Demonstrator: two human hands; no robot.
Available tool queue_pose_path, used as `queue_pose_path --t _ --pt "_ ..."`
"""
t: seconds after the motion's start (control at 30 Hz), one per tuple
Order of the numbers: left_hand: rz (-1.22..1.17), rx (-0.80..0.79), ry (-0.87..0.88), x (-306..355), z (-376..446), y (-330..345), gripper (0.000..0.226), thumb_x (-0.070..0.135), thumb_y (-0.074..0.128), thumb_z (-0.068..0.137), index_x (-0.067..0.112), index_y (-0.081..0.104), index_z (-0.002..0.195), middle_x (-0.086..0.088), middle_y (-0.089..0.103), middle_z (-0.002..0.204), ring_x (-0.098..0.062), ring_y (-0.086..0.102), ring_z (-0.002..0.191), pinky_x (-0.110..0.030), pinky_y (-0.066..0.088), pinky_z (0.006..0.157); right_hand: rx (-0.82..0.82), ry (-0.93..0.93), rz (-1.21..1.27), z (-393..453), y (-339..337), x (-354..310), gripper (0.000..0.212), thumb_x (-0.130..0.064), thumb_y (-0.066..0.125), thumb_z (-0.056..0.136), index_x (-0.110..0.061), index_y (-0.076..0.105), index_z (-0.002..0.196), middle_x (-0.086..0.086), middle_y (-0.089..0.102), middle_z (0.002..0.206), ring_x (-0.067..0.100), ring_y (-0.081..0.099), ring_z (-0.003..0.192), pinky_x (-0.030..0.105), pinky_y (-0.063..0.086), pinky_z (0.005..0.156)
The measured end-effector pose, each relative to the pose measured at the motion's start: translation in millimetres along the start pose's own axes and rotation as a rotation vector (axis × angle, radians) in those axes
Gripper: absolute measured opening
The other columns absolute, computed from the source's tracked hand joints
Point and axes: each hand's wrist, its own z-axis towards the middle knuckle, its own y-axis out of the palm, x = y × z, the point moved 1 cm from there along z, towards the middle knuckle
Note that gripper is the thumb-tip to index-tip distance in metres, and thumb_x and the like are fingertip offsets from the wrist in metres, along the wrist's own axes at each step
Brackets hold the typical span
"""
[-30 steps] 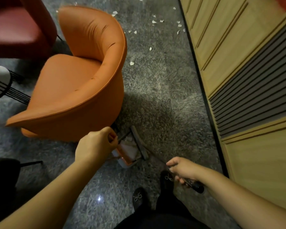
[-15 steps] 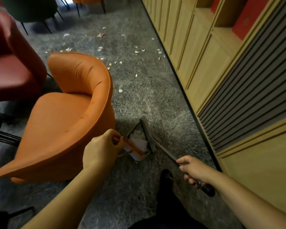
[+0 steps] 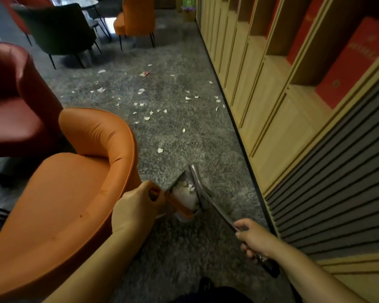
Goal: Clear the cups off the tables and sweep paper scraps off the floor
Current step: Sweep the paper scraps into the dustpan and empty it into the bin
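Lifted since a second ago, the view now shows far more paper scraps [image 3: 147, 118] strewn across the carpet [image 3: 184, 136] ahead — the left hand [image 3: 138, 206] grips the part-filled dustpan [image 3: 184, 197], the right hand [image 3: 253, 238] the broom [image 3: 208, 195] — sweeping unfinished.

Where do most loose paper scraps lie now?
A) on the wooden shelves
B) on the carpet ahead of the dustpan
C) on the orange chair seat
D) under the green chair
B: the scraps dot the carpet beyond the dustpan, between chairs and wall.
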Motion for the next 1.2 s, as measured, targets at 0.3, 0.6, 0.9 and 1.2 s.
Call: queue_pose_path --t 0.3,0.6,0.9,1.2 --pt "-0.027 0.023 -0.072 14.2 74.4 13.1 0.014 0.047 0.069 0.081 0.036 0.065 0.09 0.005 0.068 0.074 -0.021 0.06 0.064 -0.03 0.045 0.053 -0.029 0.011 0.007 65.4 -43.3 -66.7 0.036 -0.011 0.043 0.101 -0.013 0.041 0.137 0.007 0.052 0.07 0.01 0.043 0.037 0.018 0.033 0.035" --pt "-0.016 -0.067 -0.114 12.9 194.9 36.2 0.015 0.049 0.066 0.082 0.038 0.065 0.093 0.006 0.07 0.081 -0.019 0.062 0.07 -0.029 0.045 0.058 -0.057 0.089 0.064 144.5 -69.3 -141.1 0.034 -0.011 0.042 0.101 -0.013 0.042 0.134 0.008 0.05 0.067 0.009 0.042 0.034 0.017 0.033 0.036" --pt "-0.002 -0.14 -0.102 18.2 309.3 55.1 0.021 0.051 0.063 0.084 0.038 0.065 0.1 0.004 0.071 0.089 -0.022 0.065 0.081 -0.031 0.052 0.065 0.021 0.052 0.08 196.1 -98.3 -219.6 0.04 -0.008 0.041 0.101 -0.01 0.039 0.141 0.008 0.05 0.07 0.01 0.043 0.041 0.016 0.032 0.034" --pt "-0.015 -0.082 -0.178 35.8 406.6 89.6 0.014 0.051 0.065 0.083 0.041 0.064 0.093 0.006 0.069 0.082 -0.017 0.062 0.072 -0.029 0.047 0.061 -0.026 0.017 -0.02 281.3 -160.3 -300.6 0.04 -0.009 0.039 0.102 -0.01 0.036 0.141 0.008 0.049 0.068 0.012 0.042 0.044 0.017 0.032 0.035"
